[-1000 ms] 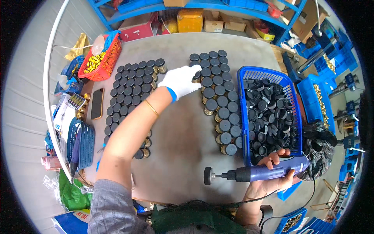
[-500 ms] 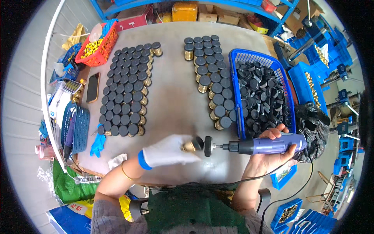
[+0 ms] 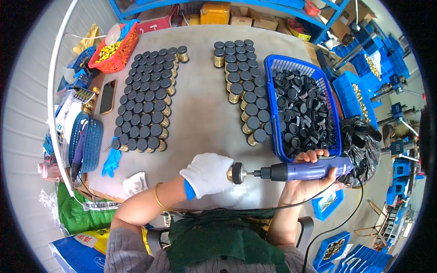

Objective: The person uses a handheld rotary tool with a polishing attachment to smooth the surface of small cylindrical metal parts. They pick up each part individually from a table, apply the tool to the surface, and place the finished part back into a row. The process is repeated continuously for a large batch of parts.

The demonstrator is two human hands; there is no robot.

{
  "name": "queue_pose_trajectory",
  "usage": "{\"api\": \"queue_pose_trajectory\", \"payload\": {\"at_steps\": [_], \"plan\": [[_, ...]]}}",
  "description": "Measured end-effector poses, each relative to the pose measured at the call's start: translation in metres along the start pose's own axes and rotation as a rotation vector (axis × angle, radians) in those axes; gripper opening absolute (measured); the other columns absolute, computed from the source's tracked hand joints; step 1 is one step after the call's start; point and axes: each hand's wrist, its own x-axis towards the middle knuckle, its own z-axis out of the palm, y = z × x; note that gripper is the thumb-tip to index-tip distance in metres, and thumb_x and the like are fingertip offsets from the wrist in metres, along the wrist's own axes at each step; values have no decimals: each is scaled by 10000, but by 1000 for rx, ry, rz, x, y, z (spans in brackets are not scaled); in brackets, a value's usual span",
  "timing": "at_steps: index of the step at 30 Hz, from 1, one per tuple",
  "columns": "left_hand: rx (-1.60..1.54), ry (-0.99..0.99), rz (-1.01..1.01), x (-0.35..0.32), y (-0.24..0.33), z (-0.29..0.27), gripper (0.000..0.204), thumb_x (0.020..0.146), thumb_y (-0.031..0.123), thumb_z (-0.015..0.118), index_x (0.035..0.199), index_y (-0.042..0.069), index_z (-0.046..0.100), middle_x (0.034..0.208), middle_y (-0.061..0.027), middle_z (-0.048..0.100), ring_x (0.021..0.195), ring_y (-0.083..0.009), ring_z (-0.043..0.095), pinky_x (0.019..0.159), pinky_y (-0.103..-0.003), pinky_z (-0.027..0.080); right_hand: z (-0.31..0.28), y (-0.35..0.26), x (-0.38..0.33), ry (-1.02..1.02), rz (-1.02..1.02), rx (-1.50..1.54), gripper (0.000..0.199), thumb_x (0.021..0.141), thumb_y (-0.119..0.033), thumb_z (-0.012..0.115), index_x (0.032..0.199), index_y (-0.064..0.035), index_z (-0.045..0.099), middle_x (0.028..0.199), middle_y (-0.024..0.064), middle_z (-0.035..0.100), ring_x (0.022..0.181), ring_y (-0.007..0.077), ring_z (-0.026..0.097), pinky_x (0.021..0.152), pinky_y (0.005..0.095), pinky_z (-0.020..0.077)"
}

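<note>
Near six o'clock on the grey desk [image 3: 200,118], the left hand [image 3: 207,174], wearing a white glove, is closing its fingers around a small brass piece [image 3: 233,173] and pressing it against the round head of a blue power tool [image 3: 300,171]. The right hand [image 3: 304,182] is wrapping around the tool's body from beneath, with its fingertips curling over the top; a black cord is trailing off toward four o'clock.

Across the desk, a block of black-capped brass jars [image 3: 148,100] is standing in tight rows at ten o'clock, and a narrower block of capped jars [image 3: 243,86] is running from twelve toward the middle. Just beside that block, at two o'clock, a blue basket [image 3: 273,113] is holding a heap of loose black caps [image 3: 305,111]. A red basket [image 3: 125,52] with yellow pieces is sitting at eleven o'clock, a dark phone [image 3: 107,96] is lying at nine o'clock, and a blue glove [image 3: 110,162] and a white cloth [image 3: 134,183] are lying near the desk's edge at eight o'clock.

Around the desk, blue shelving [image 3: 150,7] is carrying an orange box [image 3: 215,13] and cardboard boxes at twelve o'clock. Blue bins [image 3: 355,98] with brass parts are crowding the floor at three o'clock, a black plastic bag [image 3: 362,145] is bunching beside the basket, and a green sack [image 3: 79,211] is slumping at seven o'clock.
</note>
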Motion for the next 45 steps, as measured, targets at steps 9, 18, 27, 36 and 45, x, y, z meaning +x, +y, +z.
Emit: {"api": "queue_pose_trajectory", "payload": {"at_steps": [9, 18, 27, 36, 45], "plan": [[-23, 514, 149, -11, -6, -37, 257, 741, 335, 689, 718, 86, 631, 750, -92, 638, 607, -223, 606, 553, -321, 481, -6, -24, 11, -42, -33, 119, 413, 762, -288, 652, 1050, -52, 472, 999, 123, 580, 784, 190, 559, 673, 289, 488], [-221, -215, 127, -4, -9, -16, 455, 710, 409, 671, 937, 19, 613, 753, -145, 638, 685, -305, 619, 640, -395, 476, -6, -3, 7, -53, 79, 122, 406, 762, -338, 639, 984, -47, 464, 897, 82, 526, 733, 157, 495, 655, 279, 447], [24, -45, 20, 9, -2, -17, 317, 709, 384, 624, 776, 77, 588, 745, -162, 623, 725, -355, 612, 655, -446, 484, -4, 8, 10, -9, -23, 30, 413, 756, -355, 639, 972, -53, 456, 846, 57, 477, 719, 153, 473, 654, 276, 440], [-34, 256, -19, 52, -56, -88, 385, 688, 390, 695, 861, 64, 585, 819, -156, 620, 772, -333, 617, 689, -406, 486, -4, -6, 30, -28, -145, 40, 495, 769, -281, 642, 1152, -41, 440, 1088, 129, 522, 841, 187, 514, 684, 285, 465], [485, 698, -27, 151, -176, -163, 277, 709, 202, 694, 945, 109, 583, 905, -121, 568, 872, -305, 566, 760, -376, 461, -4, 20, 26, 10, -25, 10, 522, 797, -317, 627, 1186, -52, 402, 1088, 121, 504, 738, 169, 442, 614, 262, 415]]}}
